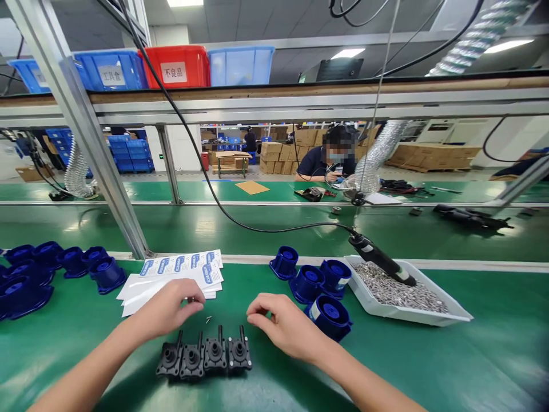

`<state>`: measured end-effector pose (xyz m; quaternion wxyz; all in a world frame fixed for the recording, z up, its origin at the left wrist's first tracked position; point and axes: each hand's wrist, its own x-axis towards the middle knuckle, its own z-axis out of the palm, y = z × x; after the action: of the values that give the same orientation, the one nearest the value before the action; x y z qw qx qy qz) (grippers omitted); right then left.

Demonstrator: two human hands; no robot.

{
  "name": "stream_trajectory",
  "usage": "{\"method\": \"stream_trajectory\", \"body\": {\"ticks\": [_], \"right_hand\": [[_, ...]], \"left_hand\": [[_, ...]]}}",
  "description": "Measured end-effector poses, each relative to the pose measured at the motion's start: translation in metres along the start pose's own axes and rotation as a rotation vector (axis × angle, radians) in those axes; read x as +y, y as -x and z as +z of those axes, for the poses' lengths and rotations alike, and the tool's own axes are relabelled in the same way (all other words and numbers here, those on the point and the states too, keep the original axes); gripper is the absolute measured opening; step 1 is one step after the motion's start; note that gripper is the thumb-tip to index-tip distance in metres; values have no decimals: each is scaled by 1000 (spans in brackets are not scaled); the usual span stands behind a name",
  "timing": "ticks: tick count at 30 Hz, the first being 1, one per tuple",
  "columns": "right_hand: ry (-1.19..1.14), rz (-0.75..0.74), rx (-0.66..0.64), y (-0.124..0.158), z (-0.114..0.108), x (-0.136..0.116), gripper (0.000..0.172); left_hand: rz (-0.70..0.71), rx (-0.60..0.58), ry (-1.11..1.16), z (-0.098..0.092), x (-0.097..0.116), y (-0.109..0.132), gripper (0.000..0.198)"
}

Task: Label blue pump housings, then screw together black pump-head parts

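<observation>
Several black plastic pump-like housings (193, 360) stand in a row on the green bench, each with a thin spout pointing away from me. Light screw heads show at the corners of the rightmost housing (239, 353). Just beyond the row lie a couple of small loose screws (208, 319). My left hand (174, 306) hovers over the edge of the label sheets, its fingers curved and thumb apart, holding nothing visible. To the right of the screws is my right hand (281, 323), thumb and forefinger pinched together; whatever they may hold is too small to make out.
A white tray (398, 312) full of screws sits at right, a black electric screwdriver (381, 257) hanging above it. Blue plastic cups (330, 317) stand beside my right hand, more blue cups (107, 274) at left. Label sheets (171, 277) lie between. Across the bench a person (328, 157) works.
</observation>
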<state>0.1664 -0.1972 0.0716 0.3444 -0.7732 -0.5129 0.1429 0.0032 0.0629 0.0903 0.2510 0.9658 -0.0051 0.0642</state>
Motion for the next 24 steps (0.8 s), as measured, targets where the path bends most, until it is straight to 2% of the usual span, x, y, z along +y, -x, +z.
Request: {"method": "stream_trajectory", "body": {"ticks": [2,3,5,7,9,12,15,19,24], "right_hand": [[12,-80,-55,-11,-2,-21,19],[36,-113,-99,-16,-1,-31,21],[77,-144,-186,-25,3,-46,25],[80,-137,-246,-33,7,-54,27],[45,-112,-287,-38,10,-55,36],[0,-78,-329,-43,9,-53,49],[17,-79,-334,-43,5,-52,52],[69,-177,-341,-44,3,-50,55],[99,-246,-365,-47,9,-43,58]], "left_hand": [[-90,-130,21,8,-13,-14,5],[-105,-163,23,14,-17,-20,10],[-115,-196,18,26,-22,-28,16],[-122,-221,15,33,-23,-30,10],[-137,-220,10,34,-24,-29,5],[-194,-198,-2,29,-25,-24,9],[-281,-207,-8,24,-27,-18,10],[-371,-245,-22,21,-28,-13,10],[-361,-247,-55,19,-24,-10,14]]}}
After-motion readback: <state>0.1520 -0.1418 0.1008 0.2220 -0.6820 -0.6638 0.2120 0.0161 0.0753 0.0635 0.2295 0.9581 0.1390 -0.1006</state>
